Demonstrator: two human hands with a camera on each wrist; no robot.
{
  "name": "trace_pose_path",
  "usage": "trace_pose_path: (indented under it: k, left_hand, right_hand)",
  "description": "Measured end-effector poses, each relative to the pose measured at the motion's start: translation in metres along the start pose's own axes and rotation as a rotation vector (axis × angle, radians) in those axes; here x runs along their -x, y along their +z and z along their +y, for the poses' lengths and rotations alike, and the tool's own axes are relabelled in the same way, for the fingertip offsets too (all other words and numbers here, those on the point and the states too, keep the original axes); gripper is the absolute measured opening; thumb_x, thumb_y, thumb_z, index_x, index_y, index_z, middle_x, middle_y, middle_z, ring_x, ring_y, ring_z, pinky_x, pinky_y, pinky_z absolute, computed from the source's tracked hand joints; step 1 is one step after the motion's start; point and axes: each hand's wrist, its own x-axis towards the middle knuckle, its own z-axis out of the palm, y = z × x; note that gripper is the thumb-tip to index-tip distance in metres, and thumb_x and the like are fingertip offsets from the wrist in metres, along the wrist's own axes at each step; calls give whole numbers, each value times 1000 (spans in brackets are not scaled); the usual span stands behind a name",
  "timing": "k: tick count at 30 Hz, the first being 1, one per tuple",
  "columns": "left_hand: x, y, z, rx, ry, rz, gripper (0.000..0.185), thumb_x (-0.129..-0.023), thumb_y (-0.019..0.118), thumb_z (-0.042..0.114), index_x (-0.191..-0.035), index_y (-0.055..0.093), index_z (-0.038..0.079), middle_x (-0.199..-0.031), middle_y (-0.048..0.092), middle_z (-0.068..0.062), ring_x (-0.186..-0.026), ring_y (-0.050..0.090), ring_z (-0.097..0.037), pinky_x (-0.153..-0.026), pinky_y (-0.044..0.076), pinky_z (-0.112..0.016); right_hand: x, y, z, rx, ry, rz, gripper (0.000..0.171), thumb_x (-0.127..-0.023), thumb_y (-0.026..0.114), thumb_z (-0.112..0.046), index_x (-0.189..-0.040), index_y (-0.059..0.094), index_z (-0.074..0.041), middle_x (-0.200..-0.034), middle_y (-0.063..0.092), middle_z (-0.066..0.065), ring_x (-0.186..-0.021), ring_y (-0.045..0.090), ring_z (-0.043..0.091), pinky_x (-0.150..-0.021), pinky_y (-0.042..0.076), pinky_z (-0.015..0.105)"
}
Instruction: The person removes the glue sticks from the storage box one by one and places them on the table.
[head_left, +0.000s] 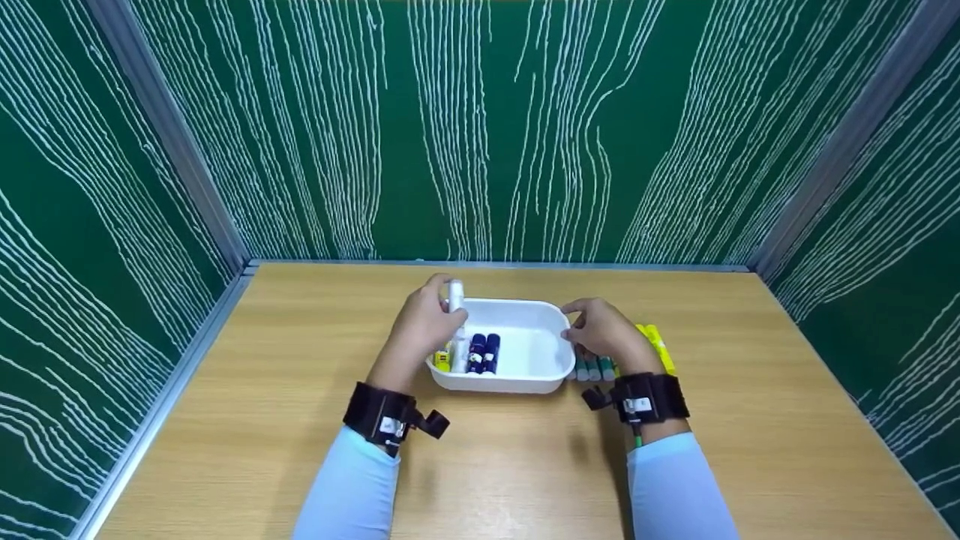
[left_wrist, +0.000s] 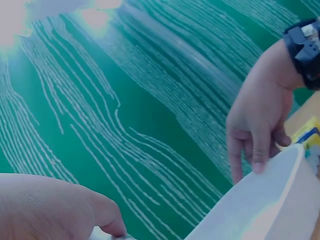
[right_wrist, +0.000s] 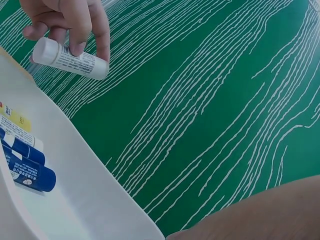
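My left hand (head_left: 421,321) holds a white glue stick (head_left: 456,294) upright above the left end of a white tray (head_left: 536,349). Seen from the right wrist, fingers pinch this same printed stick (right_wrist: 70,61) beyond the tray's rim. Inside the tray at its left, a yellow glue stick (head_left: 442,360), another white one (head_left: 460,357) and two dark blue glue sticks (head_left: 476,354) lie side by side. My right hand (head_left: 606,328) grips the tray's right end, thumb and fingers at the rim; the left wrist view shows these fingers (left_wrist: 258,165) there.
Right of the tray, partly hidden by my right hand, several green-and-grey sticks (head_left: 592,369) and yellow sticks (head_left: 660,346) lie on the wooden table (head_left: 517,465). Green panels with white wavy lines (head_left: 495,135) enclose the table at back and sides.
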Motion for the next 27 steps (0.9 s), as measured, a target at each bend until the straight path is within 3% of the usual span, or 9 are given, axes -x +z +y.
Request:
trace_pose_path:
  k: [9,16,21,27]
  left_hand:
    - [-9,-25,-19,28,-89,30,66,-101,68,24,-161,40,24,-114,64,-9,-100,67,-25,-75,60,-33]
    - [-13,-39,-35,-27,-119,44,68,-99,69,25,-161,40,20,-125,65,-15,-101,68,-27,-71,60,-32]
    - [-15,-48,-49,-30,-179,3,67,-101,67,26,-161,37,22,-131,60,-14,-97,70,-28,-69,62,-34]
    - [-17,-52,-65,-8,-242,-66,65,-101,66,24,-160,38,21,-129,60,-16,-92,69,-27,-80,63,-43]
  right_hand:
    - [-1,-1,-1,1,-9,-2,52,-102,72,-17,-152,57,-14,-112,70,17,-86,68,31,-82,62,42]
    - [-2,2,3,11,-58,14,51,-102,71,-17,-150,58,-10,-110,71,18,-80,67,25,-73,61,39]
    - [-2,3,4,3,-31,14,51,-102,71,-17,-151,57,-11,-110,70,17,-83,67,27,-73,60,37]
    - [-4,2,5,8,-22,12,53,-102,71,-18,-152,56,-12,-113,70,17,-86,68,28,-77,61,39]
